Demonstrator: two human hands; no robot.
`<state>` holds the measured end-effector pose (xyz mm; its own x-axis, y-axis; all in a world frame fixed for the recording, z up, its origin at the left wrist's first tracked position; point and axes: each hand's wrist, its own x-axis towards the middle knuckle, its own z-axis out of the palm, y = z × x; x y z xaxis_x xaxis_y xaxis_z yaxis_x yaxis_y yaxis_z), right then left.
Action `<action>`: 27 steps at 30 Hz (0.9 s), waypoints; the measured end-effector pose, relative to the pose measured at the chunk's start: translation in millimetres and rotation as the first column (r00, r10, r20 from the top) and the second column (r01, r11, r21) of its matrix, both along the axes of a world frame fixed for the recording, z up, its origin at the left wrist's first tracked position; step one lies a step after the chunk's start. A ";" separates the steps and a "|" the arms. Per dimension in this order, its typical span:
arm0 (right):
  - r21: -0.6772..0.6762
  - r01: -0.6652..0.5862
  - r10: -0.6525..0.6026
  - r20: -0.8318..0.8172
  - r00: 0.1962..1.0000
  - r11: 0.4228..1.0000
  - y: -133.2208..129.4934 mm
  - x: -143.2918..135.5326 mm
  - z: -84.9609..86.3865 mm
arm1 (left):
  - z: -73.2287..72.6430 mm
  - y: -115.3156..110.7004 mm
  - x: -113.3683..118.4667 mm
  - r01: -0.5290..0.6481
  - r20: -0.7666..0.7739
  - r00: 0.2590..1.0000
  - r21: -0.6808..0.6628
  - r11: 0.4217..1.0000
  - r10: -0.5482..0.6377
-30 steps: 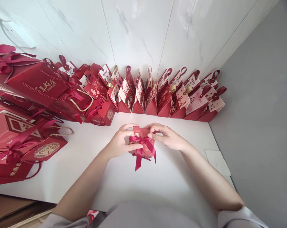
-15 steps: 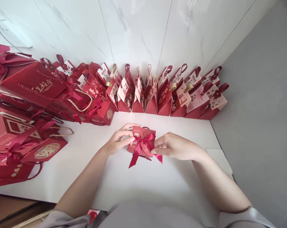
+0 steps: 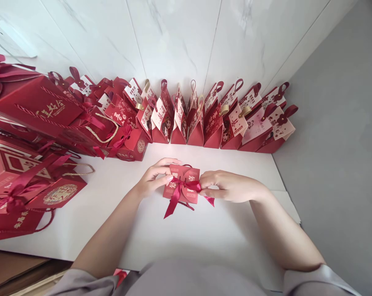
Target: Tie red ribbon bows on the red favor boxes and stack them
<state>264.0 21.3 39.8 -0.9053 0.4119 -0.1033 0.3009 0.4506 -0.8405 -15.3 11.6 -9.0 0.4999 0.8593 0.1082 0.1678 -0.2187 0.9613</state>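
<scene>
A small red gift box (image 3: 191,196) with gold print lies on the white table, a crimson ribbon (image 3: 173,202) tied across its top and one tail hanging over the front. At the box's left side, my left hand (image 3: 153,176) holds the edge and ribbon between thumb and fingers. On the right, my right hand (image 3: 224,186) pinches the ribbon just beside the box, with a short tail showing below the fingers. A dark red cord handle shows at the front and back edges of the box.
Red and white gift boxes (image 3: 212,129) stand in a row along the marbled wall. Larger red boxes (image 3: 47,109) are piled at the left. White sheets (image 3: 286,205) lie at the table's right edge, beside a grey surface.
My right hand has pulled the ribbon to the right; the bow's loops are drawn down to a flatter band, and more of the box top shows. My left hand stays at the box.
</scene>
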 end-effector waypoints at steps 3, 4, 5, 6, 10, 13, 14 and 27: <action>0.009 -0.006 0.006 0.022 1.000 1.000 2.4 0.2 -2.9 | -2.7 0.8 0.8 0.004 0.051 0.999 -0.074 0.997 0.000; 0.007 -0.008 0.008 0.023 1.000 1.000 3.2 0.0 -3.7 | -3.8 0.8 1.3 0.006 0.081 0.997 -0.101 0.995 0.002; 0.003 -0.009 0.009 0.023 1.000 1.000 3.9 -0.1 -4.5 | -4.9 0.7 2.0 0.009 0.114 0.993 -0.124 0.992 0.006; -0.004 -0.007 0.007 0.024 1.000 1.000 4.5 -0.2 -5.2 | -6.0 0.5 2.6 0.010 0.146 0.989 -0.139 0.990 0.010; -0.044 0.024 -0.022 0.055 0.998 0.999 5.4 0.6 -7.0 | -8.2 -0.3 3.8 0.012 0.169 0.986 -0.121 0.993 0.009; -0.070 0.032 -0.025 0.089 0.996 0.997 5.4 2.6 -7.2 | -6.8 -0.3 3.6 -0.003 0.111 0.994 -0.074 0.997 0.011; -0.075 0.030 -0.023 0.097 0.995 0.997 5.4 3.4 -7.1 | -5.9 -0.4 3.7 -0.015 0.088 0.996 -0.056 0.998 0.020; -0.082 -0.026 0.030 0.056 0.998 0.996 4.1 10.2 6.0 | -0.2 -5.3 12.5 -0.217 -0.084 0.971 0.078 0.973 0.223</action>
